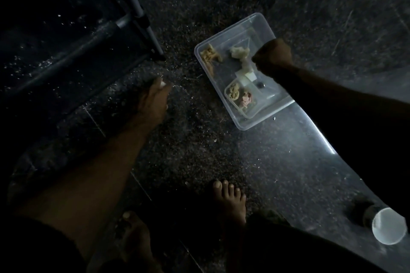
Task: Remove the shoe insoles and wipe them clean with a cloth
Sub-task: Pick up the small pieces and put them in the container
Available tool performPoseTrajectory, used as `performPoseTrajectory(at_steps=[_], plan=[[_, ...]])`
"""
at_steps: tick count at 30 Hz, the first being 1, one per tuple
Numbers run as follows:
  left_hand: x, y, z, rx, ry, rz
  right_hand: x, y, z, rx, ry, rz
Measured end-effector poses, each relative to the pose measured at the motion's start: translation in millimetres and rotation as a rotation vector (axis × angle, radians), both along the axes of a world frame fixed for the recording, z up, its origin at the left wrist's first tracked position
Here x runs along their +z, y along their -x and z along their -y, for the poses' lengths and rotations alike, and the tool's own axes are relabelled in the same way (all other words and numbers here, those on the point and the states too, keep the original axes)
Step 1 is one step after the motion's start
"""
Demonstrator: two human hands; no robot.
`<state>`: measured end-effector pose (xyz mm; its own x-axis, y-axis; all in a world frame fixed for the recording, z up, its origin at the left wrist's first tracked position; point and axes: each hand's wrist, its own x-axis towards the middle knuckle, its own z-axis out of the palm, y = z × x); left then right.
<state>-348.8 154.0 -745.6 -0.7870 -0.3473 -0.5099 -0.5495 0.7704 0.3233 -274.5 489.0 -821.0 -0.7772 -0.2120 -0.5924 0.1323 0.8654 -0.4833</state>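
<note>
Clear plastic tub, beige crumpled cloths, dark speckled floor, white round cap

Crumpled pale cloth in clear box
</note>
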Motion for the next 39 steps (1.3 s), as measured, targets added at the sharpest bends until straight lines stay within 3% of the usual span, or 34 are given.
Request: performPoseTrajectory(at_steps=[2, 7, 10, 13, 14, 19, 25, 30, 35, 39], plan=[[-6, 2, -1, 0.001, -0.005, -0.008, 15, 10, 1, 0.113, -0.072, -0.150], [-16, 3, -5, 0.012, 0.062, -0.074, 8, -7, -17, 0.137, 0.037, -0.097], [4, 20, -14, 0.169, 0.003, -0.203, 90, 147, 55, 0.127, 0.208, -0.073], [28, 45, -26, 0.200, -0.112, -0.415, 150, 292, 142, 0.253, 0.146, -0.200], [37, 54, -29, 0.185, -0.128, -0.469, 148, 278, 149, 0.264, 0.238, -0.056], [76, 91, -38, 0.076, -0.113, -0.564, 150, 257, 169, 0.197, 0.470, 0.211], [81, 100, -46, -0.015, -0.122, -0.532, 155, 271, 160, 0.132, 0.506, 0.261], [64, 89, -55, 0.179, -0.209, -0.513, 142, 294, 127, 0.013, 0.427, 0.134], [39, 73, -74, 0.391, -0.295, -0.229, 123, 314, 95, -0.145, 0.214, -0.070], [22, 64, -101, 0.559, -0.503, -0.035, 112, 318, 93, -0.140, 0.127, -0.093]])
